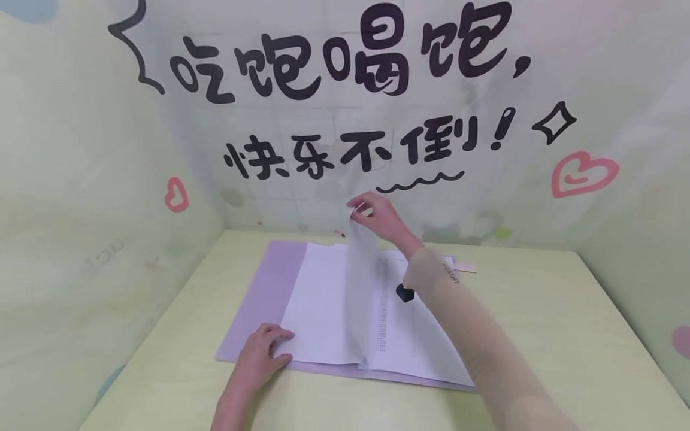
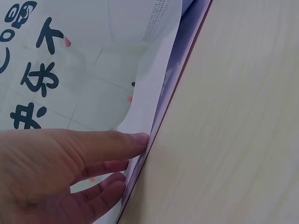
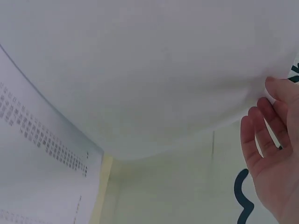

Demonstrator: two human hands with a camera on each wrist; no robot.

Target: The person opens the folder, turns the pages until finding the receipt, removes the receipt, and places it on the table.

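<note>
A purple folder lies spread on the table with white pages in it. My right hand is raised over its middle and pinches the top edge of a paper sheet between thumb and fingers. That sheet stands upright, bowed between a blank left page and a printed right page. In the right wrist view the sheet spreads wide above columns of small print. My left hand rests at the folder's lower left, thumb at the bottom edge and fingers loosely bent over the page.
A pale wooden table carries the folder. Behind it stands a wall with large black characters and pink hearts. A pink tab sticks out at the folder's upper right. A small dark object shows beside the right sleeve.
</note>
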